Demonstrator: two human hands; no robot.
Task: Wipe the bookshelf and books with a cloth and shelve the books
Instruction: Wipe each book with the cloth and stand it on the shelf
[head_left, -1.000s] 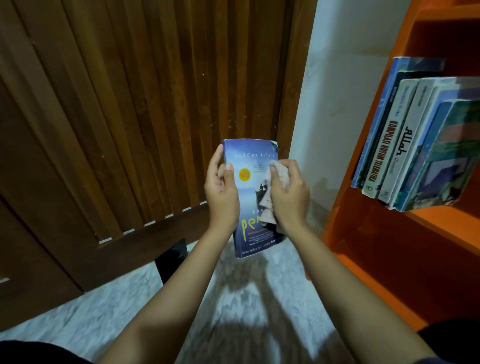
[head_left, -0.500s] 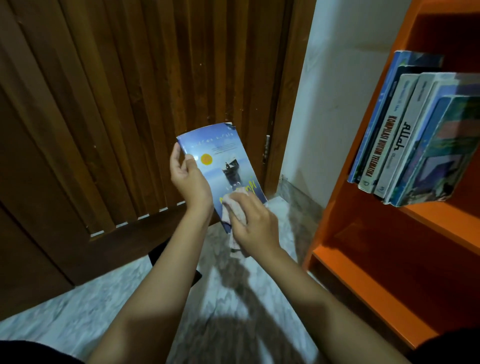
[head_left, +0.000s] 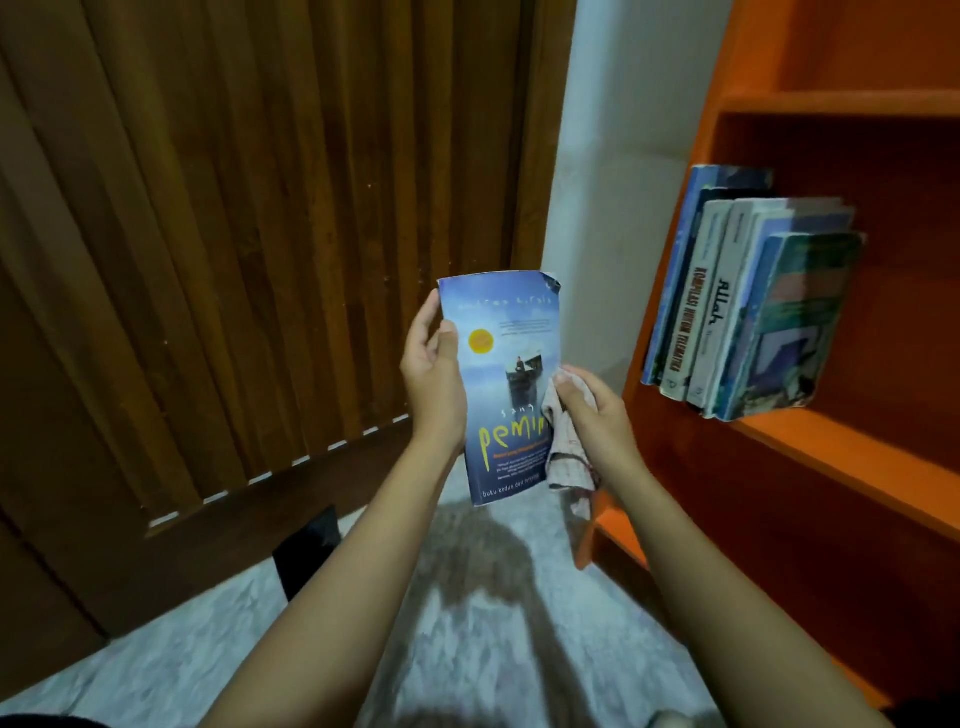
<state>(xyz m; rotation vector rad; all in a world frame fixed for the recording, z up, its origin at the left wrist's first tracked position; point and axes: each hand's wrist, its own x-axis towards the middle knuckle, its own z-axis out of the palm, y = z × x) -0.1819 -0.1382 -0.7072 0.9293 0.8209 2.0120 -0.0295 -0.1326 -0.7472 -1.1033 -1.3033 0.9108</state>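
1. Head view: the left hand (head_left: 434, 374) grips the blue book (head_left: 511, 384) upright by its left edge, left of the orange bookshelf (head_left: 831, 441).
2. The right hand (head_left: 597, 421) pinches the cloth (head_left: 566, 447) against the cover's right edge. Long, even strokes with the book braced should clean it best.

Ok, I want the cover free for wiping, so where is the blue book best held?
By its left long edge, coming from the left, as the left hand grips it: thumb on the cover's margin, fingers behind. The blue book stands upright with its cover facing the person, so this grip leaves nearly all the face open to the cloth in the right hand.
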